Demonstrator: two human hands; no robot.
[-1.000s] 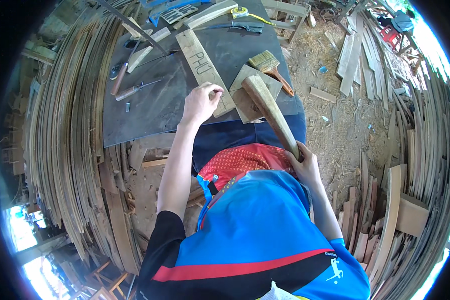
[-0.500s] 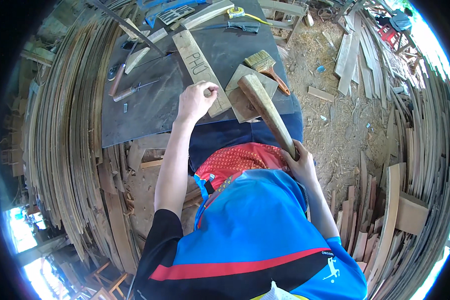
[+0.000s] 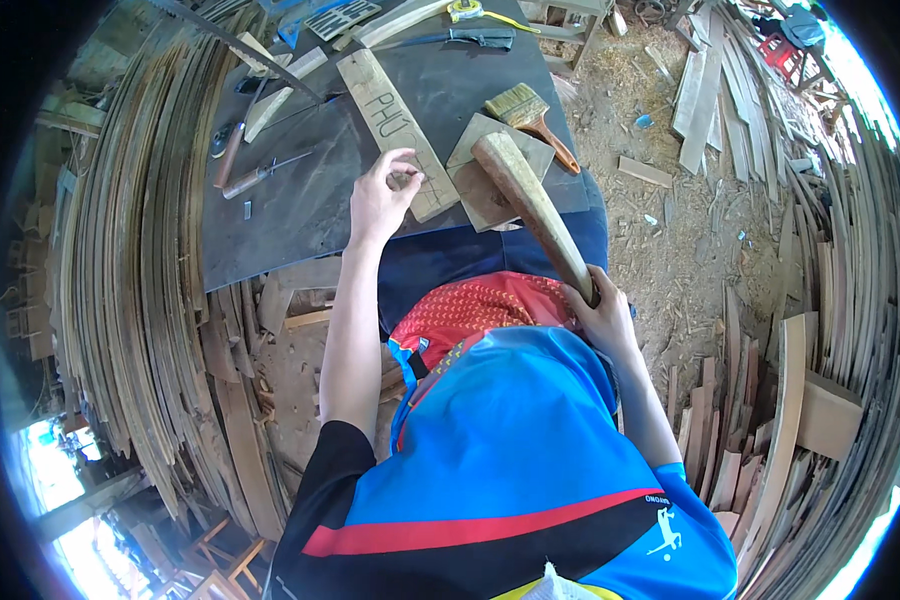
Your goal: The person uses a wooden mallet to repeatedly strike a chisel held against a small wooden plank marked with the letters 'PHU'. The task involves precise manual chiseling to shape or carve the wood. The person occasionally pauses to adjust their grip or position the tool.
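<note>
Over the lower part of a pencil-lettered wooden board [image 3: 382, 98], my left hand [image 3: 375, 203] has its thumb and a finger bent together in a ring; the other fingers are raised. Anything pinched there is too small to make out. My right hand [image 3: 608, 322] grips the lower end of a thick wooden club [image 3: 532, 208], which slants up and left above a square wooden piece [image 3: 475, 203]. A wide paintbrush [image 3: 526, 118] lies beside that piece. Left of the board is a slim-bladed tool with a wooden handle [image 3: 248, 182].
The dark tabletop [image 3: 300, 225] also bears a saw blade [image 3: 255, 50], a yellow tape measure [image 3: 464, 11], a dark-handled tool [image 3: 482, 38] and wood offcuts. Tall stacks of planks [image 3: 120, 300] line the left; more planks [image 3: 850, 290] line the right. Shavings cover the floor.
My left hand's upper fingers have lifted away from the thumb, and the hand has shifted slightly left. My right hand still holds the club; the whole view has shifted a little.
</note>
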